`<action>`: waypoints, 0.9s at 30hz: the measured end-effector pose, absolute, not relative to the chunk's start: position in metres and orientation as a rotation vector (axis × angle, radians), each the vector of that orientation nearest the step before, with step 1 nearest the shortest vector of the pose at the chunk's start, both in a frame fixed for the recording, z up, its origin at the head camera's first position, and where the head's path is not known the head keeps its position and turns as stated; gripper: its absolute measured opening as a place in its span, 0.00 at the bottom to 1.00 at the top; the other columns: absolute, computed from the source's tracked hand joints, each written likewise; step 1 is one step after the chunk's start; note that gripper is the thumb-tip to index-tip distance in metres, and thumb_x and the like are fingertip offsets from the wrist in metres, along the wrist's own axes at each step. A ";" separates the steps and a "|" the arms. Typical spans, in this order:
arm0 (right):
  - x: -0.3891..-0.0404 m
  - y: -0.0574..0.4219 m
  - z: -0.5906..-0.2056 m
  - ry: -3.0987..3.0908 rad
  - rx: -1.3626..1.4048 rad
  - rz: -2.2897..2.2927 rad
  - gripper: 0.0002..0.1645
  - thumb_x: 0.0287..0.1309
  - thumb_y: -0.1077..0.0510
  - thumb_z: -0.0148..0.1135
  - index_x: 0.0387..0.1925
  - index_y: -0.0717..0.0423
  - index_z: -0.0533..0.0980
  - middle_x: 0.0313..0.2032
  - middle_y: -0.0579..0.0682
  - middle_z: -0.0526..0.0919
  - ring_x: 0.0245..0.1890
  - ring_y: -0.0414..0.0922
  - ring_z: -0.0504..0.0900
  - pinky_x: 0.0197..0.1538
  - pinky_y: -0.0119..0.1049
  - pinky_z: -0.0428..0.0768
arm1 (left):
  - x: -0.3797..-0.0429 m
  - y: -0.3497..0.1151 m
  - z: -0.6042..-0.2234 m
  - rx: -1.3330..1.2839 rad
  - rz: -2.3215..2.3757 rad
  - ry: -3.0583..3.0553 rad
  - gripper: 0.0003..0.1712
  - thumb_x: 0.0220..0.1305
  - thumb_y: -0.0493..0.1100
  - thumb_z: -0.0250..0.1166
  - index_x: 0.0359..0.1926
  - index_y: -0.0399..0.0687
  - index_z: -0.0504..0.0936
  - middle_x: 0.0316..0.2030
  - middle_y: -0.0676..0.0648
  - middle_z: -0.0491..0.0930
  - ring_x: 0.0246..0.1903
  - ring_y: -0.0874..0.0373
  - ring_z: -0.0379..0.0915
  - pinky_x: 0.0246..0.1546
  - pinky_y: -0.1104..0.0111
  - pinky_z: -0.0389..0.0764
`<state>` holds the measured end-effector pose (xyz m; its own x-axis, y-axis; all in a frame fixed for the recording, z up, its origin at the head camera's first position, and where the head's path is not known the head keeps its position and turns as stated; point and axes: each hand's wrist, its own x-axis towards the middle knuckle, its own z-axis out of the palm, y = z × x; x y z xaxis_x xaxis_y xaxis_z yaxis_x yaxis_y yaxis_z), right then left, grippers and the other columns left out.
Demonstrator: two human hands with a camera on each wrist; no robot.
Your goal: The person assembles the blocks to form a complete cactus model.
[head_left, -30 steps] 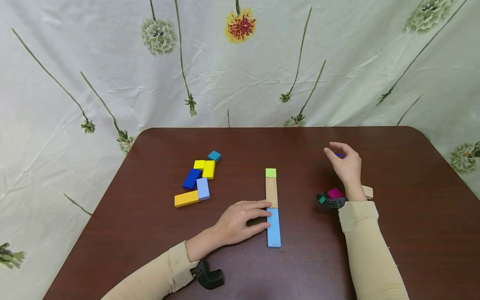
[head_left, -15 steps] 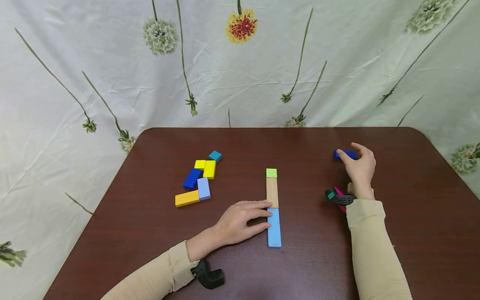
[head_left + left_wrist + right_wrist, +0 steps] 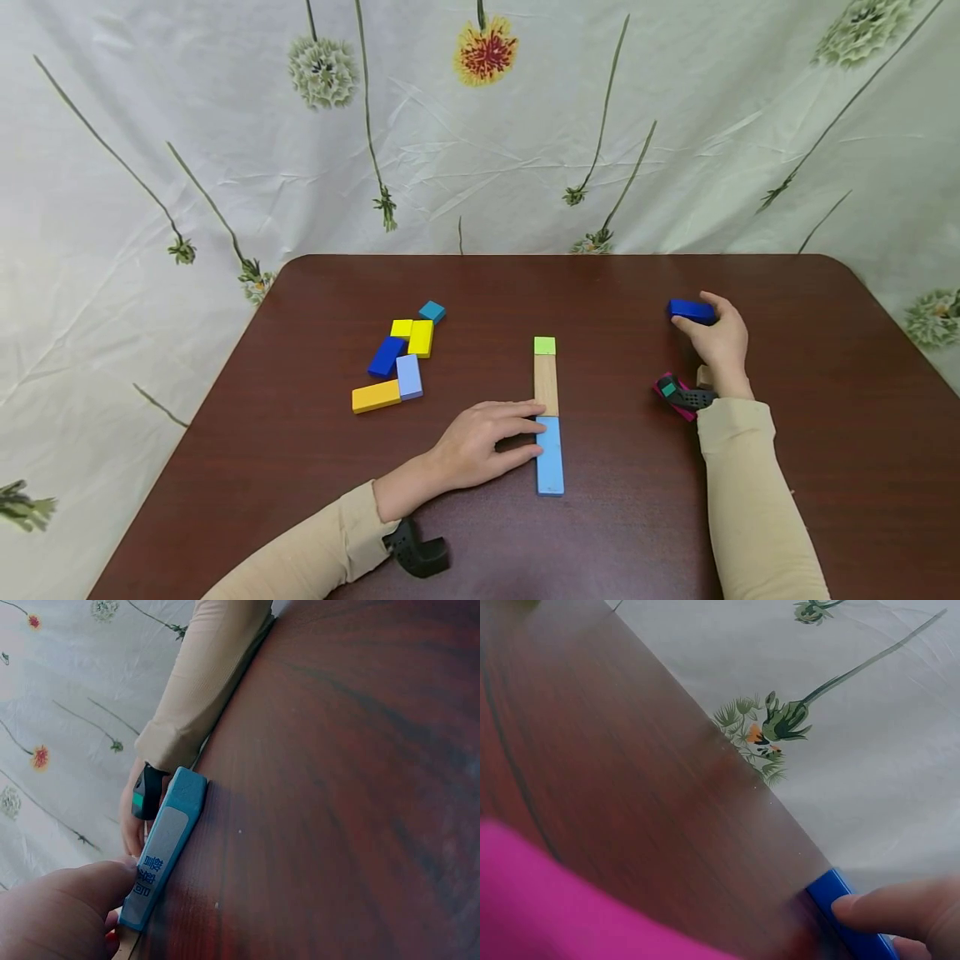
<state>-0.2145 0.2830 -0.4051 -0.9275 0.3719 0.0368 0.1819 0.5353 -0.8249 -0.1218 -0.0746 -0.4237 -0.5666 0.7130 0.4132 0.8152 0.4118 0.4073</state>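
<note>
Three blocks, light-green (image 3: 544,345), plain wooden (image 3: 546,383) and light-blue (image 3: 550,467), lie end to end in one straight row; the left hand (image 3: 476,446) rests its spread, extended fingers on the row's left edge, and light pressure there should suffice to steady it. The right hand (image 3: 720,342) grasps the dark-blue block (image 3: 691,310) between thumb and finger at the table's far right; whether it is lifted, I cannot tell. A firm, level pinch seems best, with the wrist clear of the magenta block (image 3: 555,907) below.
</note>
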 end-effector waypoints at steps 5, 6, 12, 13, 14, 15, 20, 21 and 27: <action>-0.214 0.283 -0.405 -2.564 -0.488 1.342 0.36 0.59 0.55 0.61 0.67 0.60 0.62 0.62 0.65 0.66 0.61 0.60 0.64 0.60 0.53 0.66 | -0.122 -0.074 -0.424 -1.363 -0.870 -2.491 0.17 0.61 0.50 0.64 0.50 0.51 0.83 0.57 0.52 0.75 0.58 0.65 0.68 0.56 0.65 0.70; -0.214 0.283 -0.405 -2.570 -0.484 1.334 0.35 0.59 0.56 0.62 0.66 0.61 0.64 0.61 0.65 0.67 0.60 0.60 0.65 0.59 0.52 0.66 | -0.122 -0.074 -0.423 -1.363 -0.870 -2.494 0.17 0.61 0.50 0.64 0.50 0.51 0.83 0.57 0.52 0.75 0.58 0.65 0.68 0.56 0.65 0.70; -0.214 0.283 -0.404 -2.625 -0.451 1.258 0.29 0.58 0.56 0.63 0.60 0.63 0.71 0.54 0.65 0.74 0.54 0.58 0.71 0.51 0.45 0.69 | -0.122 -0.073 -0.423 -1.360 -0.868 -2.503 0.17 0.61 0.50 0.64 0.50 0.52 0.83 0.57 0.52 0.75 0.58 0.65 0.68 0.56 0.65 0.70; -0.214 0.283 -0.403 -2.635 -0.448 1.252 0.30 0.58 0.55 0.64 0.59 0.63 0.71 0.54 0.65 0.75 0.53 0.58 0.71 0.49 0.43 0.70 | -0.122 -0.073 -0.423 -1.360 -0.867 -2.500 0.17 0.61 0.50 0.64 0.50 0.51 0.83 0.57 0.52 0.75 0.58 0.65 0.68 0.56 0.65 0.70; -0.213 0.283 -0.402 -2.645 -0.443 1.249 0.30 0.57 0.54 0.64 0.59 0.62 0.71 0.53 0.65 0.75 0.53 0.58 0.72 0.47 0.41 0.70 | -0.122 -0.073 -0.423 -1.360 -0.865 -2.499 0.17 0.61 0.50 0.64 0.50 0.51 0.83 0.57 0.52 0.75 0.58 0.64 0.68 0.56 0.65 0.70; -0.212 0.283 -0.401 -2.656 -0.439 1.248 0.30 0.57 0.53 0.64 0.59 0.62 0.72 0.53 0.65 0.76 0.52 0.58 0.72 0.45 0.40 0.70 | -0.122 -0.073 -0.423 -1.361 -0.859 -2.495 0.17 0.61 0.50 0.64 0.50 0.51 0.83 0.57 0.52 0.75 0.58 0.64 0.68 0.56 0.65 0.70; -0.209 0.281 -0.394 -2.684 -0.385 1.244 0.33 0.57 0.49 0.65 0.59 0.62 0.72 0.52 0.65 0.76 0.51 0.57 0.74 0.41 0.35 0.71 | -0.122 -0.074 -0.424 -1.369 -0.851 -2.479 0.18 0.62 0.51 0.63 0.50 0.51 0.83 0.57 0.51 0.75 0.58 0.63 0.68 0.56 0.64 0.70; -0.208 0.280 -0.393 -2.688 -0.370 1.240 0.33 0.57 0.48 0.65 0.59 0.62 0.72 0.52 0.65 0.76 0.52 0.58 0.74 0.41 0.35 0.72 | -0.122 -0.074 -0.424 -1.372 -0.847 -2.473 0.18 0.62 0.51 0.63 0.50 0.51 0.83 0.57 0.51 0.75 0.58 0.63 0.69 0.55 0.64 0.71; -0.204 0.273 -0.384 -2.694 -0.256 1.232 0.33 0.56 0.47 0.65 0.58 0.62 0.73 0.52 0.65 0.77 0.52 0.58 0.75 0.43 0.37 0.74 | -0.122 -0.075 -0.424 -1.367 -0.869 -2.476 0.17 0.61 0.50 0.64 0.50 0.51 0.83 0.57 0.51 0.75 0.58 0.63 0.69 0.55 0.63 0.71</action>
<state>-0.2045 0.2731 -0.3838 -0.9711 0.2242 0.0813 0.0851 0.6444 -0.7599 -0.1218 -0.0748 -0.4243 -0.5600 0.7132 0.4216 0.8202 0.4058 0.4031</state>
